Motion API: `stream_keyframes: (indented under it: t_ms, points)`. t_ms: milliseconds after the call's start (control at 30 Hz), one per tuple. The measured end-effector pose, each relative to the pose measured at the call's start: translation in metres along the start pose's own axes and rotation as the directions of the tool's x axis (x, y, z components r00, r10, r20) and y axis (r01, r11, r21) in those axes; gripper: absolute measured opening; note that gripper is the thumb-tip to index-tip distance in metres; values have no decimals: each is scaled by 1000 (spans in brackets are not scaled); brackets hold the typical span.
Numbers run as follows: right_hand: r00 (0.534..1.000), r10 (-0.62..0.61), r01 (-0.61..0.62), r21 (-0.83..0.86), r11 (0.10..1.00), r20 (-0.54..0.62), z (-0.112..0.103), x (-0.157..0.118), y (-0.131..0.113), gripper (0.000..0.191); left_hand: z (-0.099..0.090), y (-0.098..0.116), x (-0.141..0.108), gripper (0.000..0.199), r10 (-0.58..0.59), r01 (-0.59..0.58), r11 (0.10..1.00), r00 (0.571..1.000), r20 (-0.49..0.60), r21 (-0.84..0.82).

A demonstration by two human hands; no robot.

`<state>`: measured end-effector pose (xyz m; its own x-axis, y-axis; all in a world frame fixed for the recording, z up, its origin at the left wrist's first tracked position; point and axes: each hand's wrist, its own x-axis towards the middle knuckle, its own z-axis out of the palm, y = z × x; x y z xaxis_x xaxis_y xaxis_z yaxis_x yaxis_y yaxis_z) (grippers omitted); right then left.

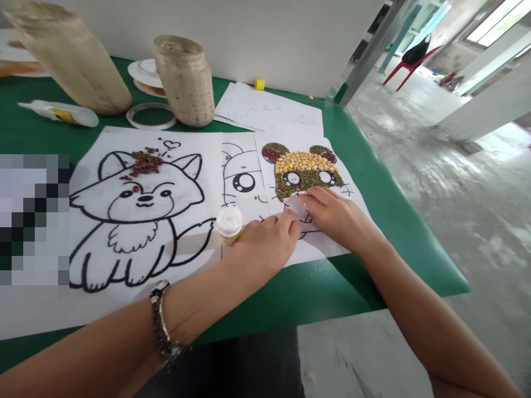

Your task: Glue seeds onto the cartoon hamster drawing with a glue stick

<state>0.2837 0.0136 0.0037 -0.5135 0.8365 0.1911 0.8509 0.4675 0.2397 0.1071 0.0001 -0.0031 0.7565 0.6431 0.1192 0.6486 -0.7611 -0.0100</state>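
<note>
My right hand [342, 215] pinches a whitish, see-through thin piece [296, 205] low on the bear-like drawing. From the other side the closed fingers of my left hand [269, 237] meet the same piece. Above them, yellow corn kernels [305, 162] cover the drawing's forehead, and green beans [286, 190] lie around its eyes. Its ears [275, 153] are filled with green and dark red beans. Behind my left hand is a white-topped bottle [229, 222]; whether they touch I cannot tell. The paper under my hands is partly hidden.
A fox drawing [145, 237] lies left with a heap of red and green beans [145, 161]. Behind stand two cloudy jars [186, 83] [78, 66], a tape roll [151, 125], a glue bottle [62, 113], papers [269, 108] and a yellow cap [259, 84]. The green table's edge [448, 287] ends at right.
</note>
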Motion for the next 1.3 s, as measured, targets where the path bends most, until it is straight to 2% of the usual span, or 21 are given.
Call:
stream_keyframes:
  t_ms: [200,333,833,1033,1300]
  points:
    - [995,68,-47,241,969,-78,0,2,5,26,-2,1,0,29,-5,5,1000,999,38,-4]
    - [994,66,-40,272,962,-86,2,2,8,26,-4,0,1,31,1,-1,1000,998,65,-2]
    - [993,71,-37,311,950,-99,8,5,9,27,0,0,0,25,-2,2,1000,1000,17,-22]
    - [981,158,-91,447,890,-116,3,8,11,22,-2,0,1,26,1,0,1000,999,34,-26]
    - [964,227,-133,489,862,-138,1,9,10,19,-1,-1,1,28,-13,15,1000,998,64,-26]
